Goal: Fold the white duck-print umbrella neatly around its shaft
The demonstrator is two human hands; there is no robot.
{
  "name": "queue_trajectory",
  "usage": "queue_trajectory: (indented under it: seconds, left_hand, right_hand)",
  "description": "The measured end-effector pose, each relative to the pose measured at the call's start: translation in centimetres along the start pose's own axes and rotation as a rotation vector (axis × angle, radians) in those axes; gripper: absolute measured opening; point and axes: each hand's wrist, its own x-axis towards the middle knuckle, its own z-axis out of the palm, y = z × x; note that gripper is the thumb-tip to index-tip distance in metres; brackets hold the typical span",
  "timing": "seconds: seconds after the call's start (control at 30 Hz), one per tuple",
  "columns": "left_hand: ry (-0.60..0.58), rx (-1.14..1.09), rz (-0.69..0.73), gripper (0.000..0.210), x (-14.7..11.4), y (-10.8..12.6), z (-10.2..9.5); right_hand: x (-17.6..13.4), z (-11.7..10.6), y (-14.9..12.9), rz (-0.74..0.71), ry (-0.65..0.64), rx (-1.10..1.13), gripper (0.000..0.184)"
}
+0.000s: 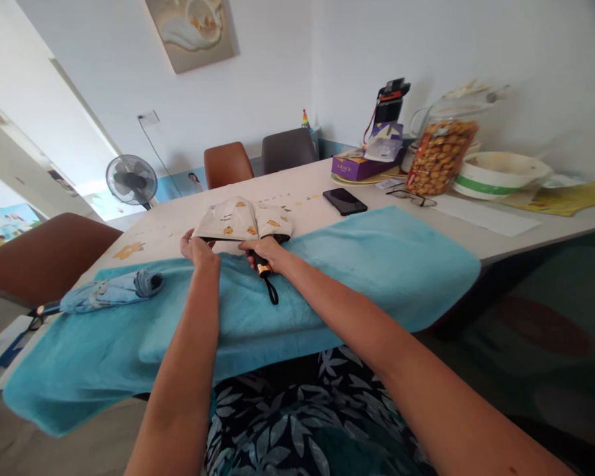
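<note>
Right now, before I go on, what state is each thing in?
Cream umbrella: not spread open, canopy loose and unrolled.
Left hand: fingers closed on the canopy's edge.
Right hand: fingers closed around the umbrella near its handle.
Blue umbrella: rolled up, lying on the cloth.
Blue cloth: spread out.
Phone: lying flat, screen dark.
Fan: upright; cannot tell if spinning.

Table [297,187]: cloth [377,264] is covering the near edge, folded umbrella [109,293] lying on its left part. Second umbrella [231,221] is spanning the cloth's far edge — phone [346,201] to its right, jar [441,155] and bowl [488,187] standing farther right. Two chairs [228,165] are standing behind the table — fan [131,182] to their left.
</note>
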Motion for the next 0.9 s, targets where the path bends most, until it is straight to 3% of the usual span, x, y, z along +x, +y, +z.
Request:
queue_trajectory:
  seconds: [0.23, 0.67, 0.77, 0.9]
  left_hand:
    - [-0.087, -0.038, -0.06, 0.04, -0.7, 0.7, 0.1]
    - [-0.122, -0.064, 0.04, 0.04, -0.9, 0.5, 0.2]
    - [-0.145, -0.083, 0.072, 0.047, -1.1, 0.5, 0.2]
    - [-0.172, -0.099, 0.094, 0.055, -1.4, 0.6, 0.2]
  right_hand:
    - [0.0, -0.6, -0.2, 0.012, -0.094, 0.126, 0.018]
    - [-0.4, -1.6, -0.9, -0.013, -0.278, 0.323, 0.028]
    - [-0.4, -1.8, -1.1, -0.004, -0.277, 0.365, 0.039]
    - [-0.3, -1.7, -1.0, 0.08, -0.204, 0.265, 0.044]
